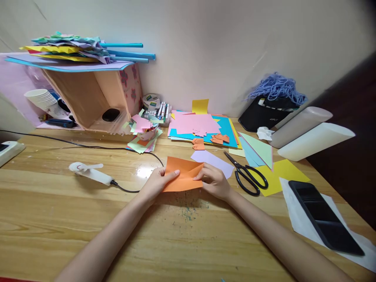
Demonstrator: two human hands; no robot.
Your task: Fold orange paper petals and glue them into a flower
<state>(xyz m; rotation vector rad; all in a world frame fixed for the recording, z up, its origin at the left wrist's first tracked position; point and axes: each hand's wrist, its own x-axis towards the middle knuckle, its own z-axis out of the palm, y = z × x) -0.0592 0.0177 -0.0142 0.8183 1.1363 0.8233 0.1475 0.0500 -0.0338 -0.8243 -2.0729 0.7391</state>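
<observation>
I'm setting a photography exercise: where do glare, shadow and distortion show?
Head view: glare on the brown wooden tabletop beside the left hand; soft shadow below the white corded plastic tool; likely edge stretching on the black rectangular phone.

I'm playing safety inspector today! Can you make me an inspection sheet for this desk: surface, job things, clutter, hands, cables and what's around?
Surface: wooden table with dark specks on the near side of the hands.
Job things: orange paper, creased, held between both hands.
Clutter: folded orange pieces, black-handled scissors, and a phone on a white sheet.
Hands: left hand grips the paper's left edge, thumb on top; right hand has its fingers at the right edge.
Cables: black cable crosses the table; a cord joins the white tool.
Surroundings: pale wall and open-fronted box behind.
</observation>
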